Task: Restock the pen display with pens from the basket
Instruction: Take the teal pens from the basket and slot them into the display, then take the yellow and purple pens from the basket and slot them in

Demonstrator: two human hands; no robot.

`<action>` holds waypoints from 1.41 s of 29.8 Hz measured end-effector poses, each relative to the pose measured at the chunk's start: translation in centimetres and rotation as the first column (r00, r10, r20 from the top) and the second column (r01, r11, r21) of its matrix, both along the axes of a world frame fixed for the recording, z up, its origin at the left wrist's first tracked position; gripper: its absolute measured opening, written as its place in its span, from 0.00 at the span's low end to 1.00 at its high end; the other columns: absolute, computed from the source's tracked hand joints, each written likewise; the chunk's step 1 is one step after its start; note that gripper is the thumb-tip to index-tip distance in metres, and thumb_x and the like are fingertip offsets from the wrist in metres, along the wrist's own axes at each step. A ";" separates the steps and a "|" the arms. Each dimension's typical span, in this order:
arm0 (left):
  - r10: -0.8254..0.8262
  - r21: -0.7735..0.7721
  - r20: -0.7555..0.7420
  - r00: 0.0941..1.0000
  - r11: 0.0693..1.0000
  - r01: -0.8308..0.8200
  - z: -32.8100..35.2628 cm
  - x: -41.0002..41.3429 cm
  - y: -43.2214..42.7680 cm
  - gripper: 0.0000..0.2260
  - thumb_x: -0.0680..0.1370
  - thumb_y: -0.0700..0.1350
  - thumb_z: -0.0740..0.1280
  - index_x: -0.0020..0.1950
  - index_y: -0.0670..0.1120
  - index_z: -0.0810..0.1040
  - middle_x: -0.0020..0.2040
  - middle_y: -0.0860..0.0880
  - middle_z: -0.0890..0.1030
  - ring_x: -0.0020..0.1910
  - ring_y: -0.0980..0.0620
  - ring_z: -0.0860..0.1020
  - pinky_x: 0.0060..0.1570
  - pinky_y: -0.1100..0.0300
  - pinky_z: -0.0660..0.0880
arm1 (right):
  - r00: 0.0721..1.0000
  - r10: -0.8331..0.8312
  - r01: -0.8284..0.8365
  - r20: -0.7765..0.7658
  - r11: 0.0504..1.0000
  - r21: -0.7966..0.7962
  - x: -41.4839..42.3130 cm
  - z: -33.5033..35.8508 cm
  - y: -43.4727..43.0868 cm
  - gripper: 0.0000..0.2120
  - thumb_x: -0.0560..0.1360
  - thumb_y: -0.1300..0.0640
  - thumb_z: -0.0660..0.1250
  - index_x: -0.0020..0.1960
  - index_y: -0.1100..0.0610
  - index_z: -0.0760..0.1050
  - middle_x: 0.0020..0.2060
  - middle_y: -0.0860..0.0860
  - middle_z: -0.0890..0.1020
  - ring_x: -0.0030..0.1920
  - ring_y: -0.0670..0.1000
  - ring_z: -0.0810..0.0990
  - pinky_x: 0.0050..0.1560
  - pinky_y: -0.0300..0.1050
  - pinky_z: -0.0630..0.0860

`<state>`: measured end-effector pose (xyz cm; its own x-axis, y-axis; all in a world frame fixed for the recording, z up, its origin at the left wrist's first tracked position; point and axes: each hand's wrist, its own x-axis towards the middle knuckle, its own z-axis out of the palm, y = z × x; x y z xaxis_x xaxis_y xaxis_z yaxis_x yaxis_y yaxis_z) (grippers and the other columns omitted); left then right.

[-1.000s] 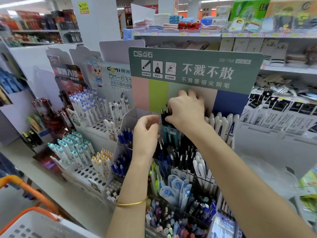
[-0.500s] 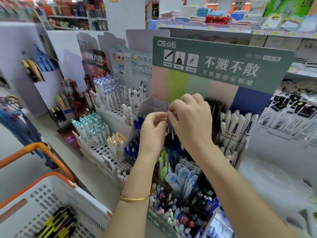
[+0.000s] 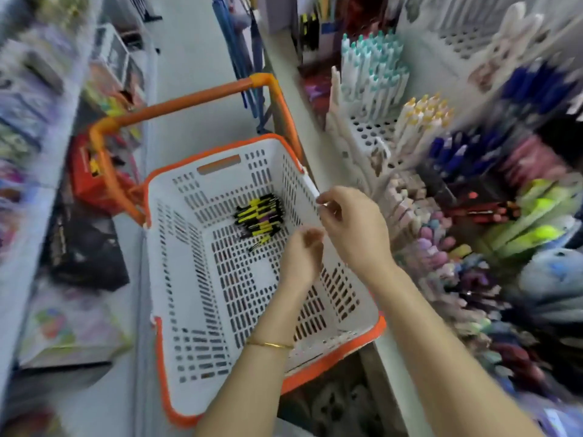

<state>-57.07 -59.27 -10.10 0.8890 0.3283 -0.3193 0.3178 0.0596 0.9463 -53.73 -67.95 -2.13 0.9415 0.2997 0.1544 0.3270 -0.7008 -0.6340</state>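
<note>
Left hand, right hand: back from display, fingers loosely curled, empty; basket pens just beyond fingertips, next pickup pending.

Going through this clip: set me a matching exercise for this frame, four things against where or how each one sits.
Things:
1. black-and-yellow pens
2. carry handle
3. left hand
4. teal-capped pens

Places:
A. orange, raised over the far end of the basket
B. upright in a white holed rack on the shelf
C. lying in a heap on the basket floor
D. above the basket's inside, gold bangle at the wrist

Pairs: 1-C, 2-A, 3-D, 4-B
</note>
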 end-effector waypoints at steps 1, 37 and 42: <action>-0.010 0.080 -0.073 0.997 0.997 0.016 -1.7 -0.3 1.1 0.09 0.78 0.31 0.59 0.40 0.40 0.73 0.36 0.48 0.72 0.37 0.51 0.72 0.40 0.60 0.71 | 0.998 0.020 -0.019 -0.054 1.000 0.018 0.0 -1.2 1.0 0.08 0.77 0.59 0.64 0.55 0.55 0.79 0.49 0.51 0.81 0.49 0.52 0.79 0.47 0.51 0.75; -0.118 0.922 -0.387 0.914 -0.058 0.383 -22.0 10.6 16.3 0.16 0.61 0.34 0.74 0.46 0.41 0.76 0.43 0.43 0.78 0.41 0.43 0.77 0.38 0.54 0.73 | 0.765 -0.014 -0.033 -0.644 0.998 -0.061 5.5 -18.5 7.8 0.14 0.80 0.53 0.60 0.65 0.54 0.71 0.40 0.43 0.73 0.39 0.41 0.74 0.36 0.34 0.68; -0.171 0.941 -0.337 0.926 -0.031 0.337 -22.1 8.2 14.8 0.11 0.62 0.33 0.69 0.43 0.42 0.77 0.38 0.44 0.78 0.37 0.44 0.76 0.35 0.55 0.72 | 0.787 -0.012 -0.035 -0.617 0.997 -0.064 5.2 -18.8 7.8 0.14 0.80 0.53 0.61 0.63 0.54 0.72 0.38 0.42 0.73 0.38 0.41 0.72 0.37 0.37 0.68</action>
